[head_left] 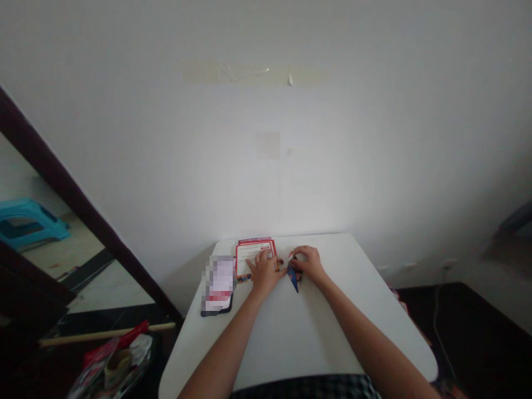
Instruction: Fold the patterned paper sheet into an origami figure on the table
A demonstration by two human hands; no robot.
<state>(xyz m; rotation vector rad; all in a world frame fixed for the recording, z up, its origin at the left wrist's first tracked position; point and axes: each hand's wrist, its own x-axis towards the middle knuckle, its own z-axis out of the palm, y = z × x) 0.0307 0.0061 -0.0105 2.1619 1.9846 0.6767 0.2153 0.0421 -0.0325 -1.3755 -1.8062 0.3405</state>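
Observation:
A small folded paper piece [293,277], dark blue with some red and white, stands out against the white table with its pointed end toward me. My right hand [306,262] pinches its upper right edge between thumb and fingers. My left hand [264,270] lies with fingers spread over a red-bordered printed sheet [244,257], its thumb reaching toward the folded piece; whether the thumb touches it I cannot tell. More printed sheets show beneath the top one at its far edge.
Left of the sheets lies a phone [220,282] with a blurred screen. The white table [286,343] meets the wall [316,183]. On the floor at lower left is a bag of rubbish [118,363]; a blue stool [29,221] shows at far left.

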